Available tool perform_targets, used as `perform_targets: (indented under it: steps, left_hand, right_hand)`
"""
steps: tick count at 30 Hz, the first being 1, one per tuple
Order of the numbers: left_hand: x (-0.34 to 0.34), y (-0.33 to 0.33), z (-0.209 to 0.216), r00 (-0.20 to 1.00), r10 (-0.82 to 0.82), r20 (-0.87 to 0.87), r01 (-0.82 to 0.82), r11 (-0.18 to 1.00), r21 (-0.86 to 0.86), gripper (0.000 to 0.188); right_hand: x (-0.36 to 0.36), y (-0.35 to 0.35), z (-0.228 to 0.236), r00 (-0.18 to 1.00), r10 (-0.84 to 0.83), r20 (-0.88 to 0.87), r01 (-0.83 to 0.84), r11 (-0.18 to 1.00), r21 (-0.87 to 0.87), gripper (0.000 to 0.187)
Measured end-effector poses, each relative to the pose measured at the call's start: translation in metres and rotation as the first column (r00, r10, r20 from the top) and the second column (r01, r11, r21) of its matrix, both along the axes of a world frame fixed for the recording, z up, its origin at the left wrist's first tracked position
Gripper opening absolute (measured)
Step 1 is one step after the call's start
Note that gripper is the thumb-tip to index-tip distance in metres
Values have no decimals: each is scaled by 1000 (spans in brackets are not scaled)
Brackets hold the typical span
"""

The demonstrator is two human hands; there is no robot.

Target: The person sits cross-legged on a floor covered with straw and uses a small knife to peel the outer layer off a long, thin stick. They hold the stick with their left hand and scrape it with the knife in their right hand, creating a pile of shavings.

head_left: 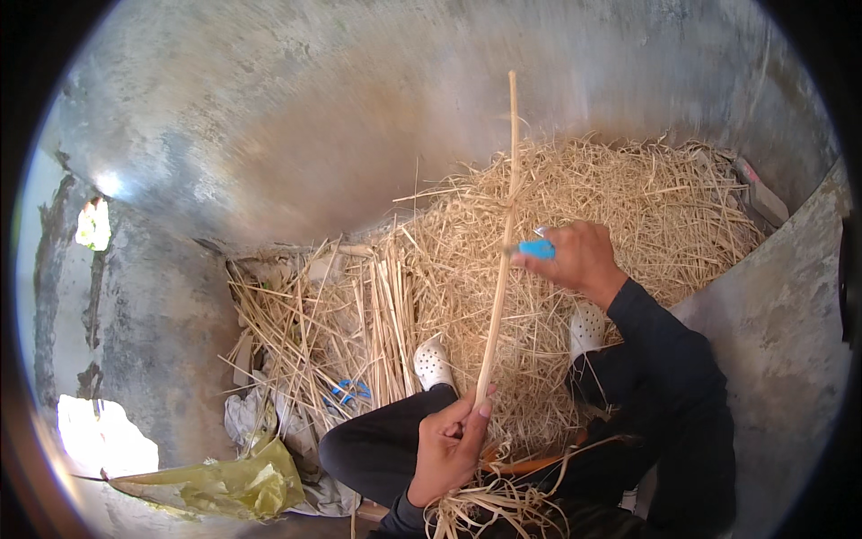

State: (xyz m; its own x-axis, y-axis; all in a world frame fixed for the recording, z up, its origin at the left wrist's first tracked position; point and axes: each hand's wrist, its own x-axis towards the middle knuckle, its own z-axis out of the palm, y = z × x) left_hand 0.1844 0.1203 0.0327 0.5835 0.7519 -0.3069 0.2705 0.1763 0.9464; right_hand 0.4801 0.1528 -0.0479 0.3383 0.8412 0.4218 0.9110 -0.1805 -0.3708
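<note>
Left hand point(446, 447) clamped on lower end of cane point(500, 260), upright over straw heap point(575, 225); right hand point(575, 256) grips blue knife point(537, 249) against cane; white shoes point(433, 363) half-buried below; yellow bag point(220, 485) left.

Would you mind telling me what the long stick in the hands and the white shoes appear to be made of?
Long stick: probably cane or a dried plant stalk, pale tan, matte, straight. White shoes: likely moulded foam or plastic, smooth with rows of punched holes; I cannot tell for sure.
</note>
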Motion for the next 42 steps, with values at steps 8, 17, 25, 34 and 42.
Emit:
perform_targets:
  steps: [8, 17, 25, 34, 42]
  left_hand:
    - [-3, -3, -15, 991, 73, 116, -56, 988, -145, 28]
    - [-5, 10, -4, 978, 90, 189, -38, 965, -261, 32]
    - [1, 8, 4, 991, 88, 102, -56, 956, -286, 32]
    - [-4, 2, 4, 993, 92, 68, -74, 969, -234, 31]
    - [-4, 2, 11, 991, 94, 96, -65, 962, -266, 30]
  right_hand:
    - [5, -9, 10, 952, -128, -280, 85, 983, -160, 82]
    - [-65, -38, 18, 940, 303, -156, -303, 953, 24, 80]
    - [-76, -45, 23, 919, 368, -145, -364, 930, 53, 80]
    - [-72, -42, 21, 944, 328, -35, -327, 944, 46, 75]
    - [-66, -38, 19, 947, 273, -168, -275, 961, 12, 78]
